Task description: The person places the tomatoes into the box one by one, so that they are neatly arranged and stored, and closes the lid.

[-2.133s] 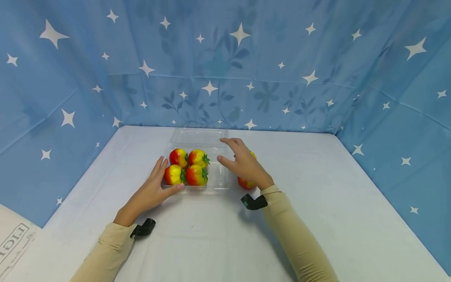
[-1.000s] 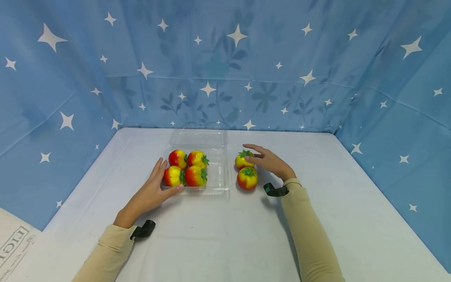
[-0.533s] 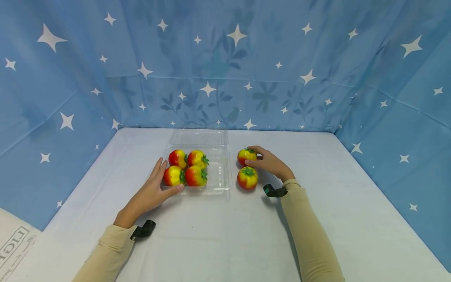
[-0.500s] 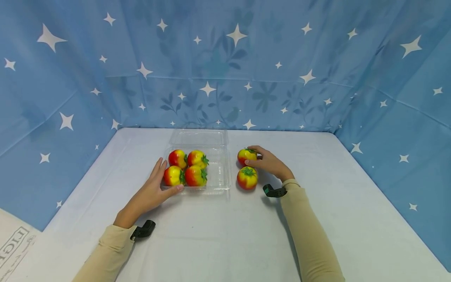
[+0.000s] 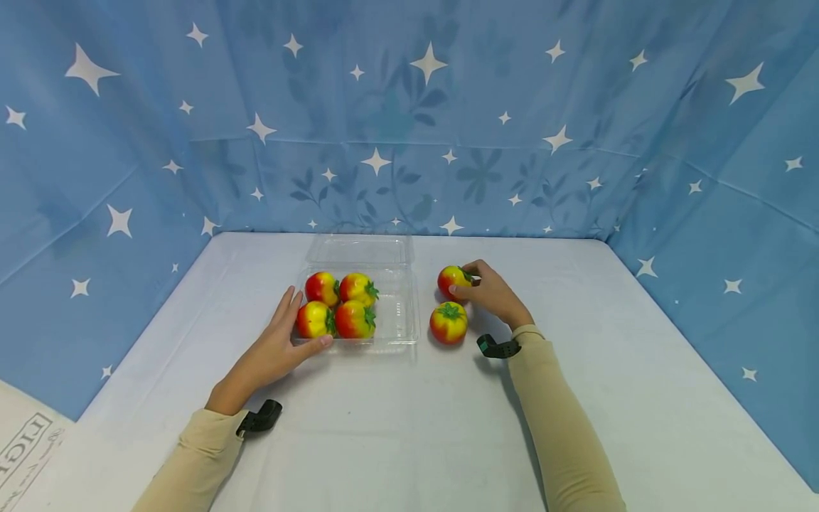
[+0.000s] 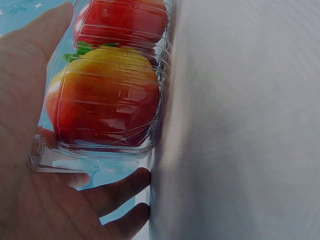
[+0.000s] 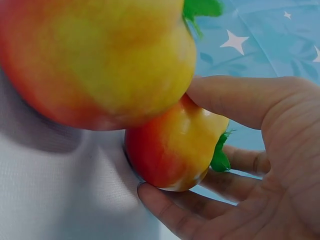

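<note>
My right hand (image 5: 493,293) pinches a red-and-yellow fruit (image 5: 451,280) with a green leafy top, thumb on the near side and fingers on the far side. The fruit is tilted, its top toward the palm. A second such fruit (image 5: 449,323) sits upright just in front of it; in the right wrist view this nearer fruit (image 7: 100,60) partly covers the pinched one (image 7: 170,150). My left hand (image 5: 274,350) rests at the left front corner of a clear plastic box (image 5: 399,313), fingers spread along its side, thumb at its front edge. Several like fruits (image 5: 356,319) lie on their sides in its left part.
The box's clear lid (image 5: 360,249) lies folded back behind it on the white tablecloth (image 5: 384,427). A blue curtain (image 5: 409,107) with white stars closes off the back and sides. Printed fabric (image 5: 28,441) shows at the lower left.
My right hand moves from over the box to the farther loose fruit and takes hold of it. The fruit tilts and shifts slightly right and back. My left hand stays at the box.
</note>
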The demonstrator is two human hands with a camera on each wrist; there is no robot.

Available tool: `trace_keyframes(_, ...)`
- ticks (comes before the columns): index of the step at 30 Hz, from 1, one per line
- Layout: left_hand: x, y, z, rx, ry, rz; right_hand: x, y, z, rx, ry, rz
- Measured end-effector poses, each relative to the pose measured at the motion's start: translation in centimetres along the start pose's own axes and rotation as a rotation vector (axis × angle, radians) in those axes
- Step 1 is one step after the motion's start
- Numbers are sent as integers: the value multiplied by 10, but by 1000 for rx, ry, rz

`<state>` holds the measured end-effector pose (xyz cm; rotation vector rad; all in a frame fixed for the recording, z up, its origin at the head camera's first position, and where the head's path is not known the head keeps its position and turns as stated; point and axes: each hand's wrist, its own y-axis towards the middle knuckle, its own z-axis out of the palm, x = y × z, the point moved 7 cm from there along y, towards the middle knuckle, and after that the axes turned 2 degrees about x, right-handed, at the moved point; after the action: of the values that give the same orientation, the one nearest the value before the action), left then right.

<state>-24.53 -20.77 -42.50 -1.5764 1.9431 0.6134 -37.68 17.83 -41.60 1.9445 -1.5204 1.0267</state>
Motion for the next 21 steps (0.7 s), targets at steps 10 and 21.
trace_keyframes(10, 2, -1, 1, 0, 1, 5, 5, 0, -5, -82, 27, -14)
trace_keyframes(21, 3, -1, 1, -2, -3, 6, 36, -8, -10, -107, 99, -124)
